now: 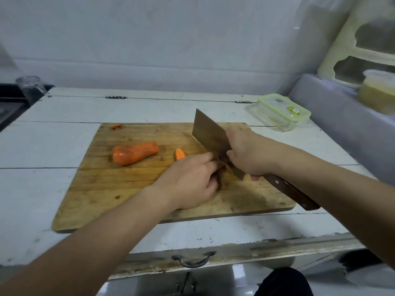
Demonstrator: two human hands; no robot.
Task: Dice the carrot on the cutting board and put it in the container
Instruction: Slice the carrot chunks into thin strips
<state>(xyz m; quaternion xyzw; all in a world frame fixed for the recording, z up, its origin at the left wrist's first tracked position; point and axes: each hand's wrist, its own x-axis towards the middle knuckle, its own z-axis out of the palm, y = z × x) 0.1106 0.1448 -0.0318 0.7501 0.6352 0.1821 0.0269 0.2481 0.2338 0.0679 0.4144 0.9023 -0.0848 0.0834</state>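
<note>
Head view: right hand (248, 154) grips cleaver (210, 137), blade down on cutting board (119, 189). Left hand (190, 180) curled over a carrot piece (180, 154) beside blade. Large carrot chunk (135, 152) mid-board. Lidded container (281, 113) on worktop (42, 146), back right.

You have one cutting board (132, 189) on the table (53, 129), and three carrot pieces: one thick chunk (135, 152) well left of your left grip (190, 182), one small piece (180, 154) just beyond it, and one scrap (116, 126) at the far left corner. There is one cleaver (210, 137) in your right grip (250, 154), and one green-lidded container (282, 111) beyond that grip to the right. Two hands are in view.
</note>
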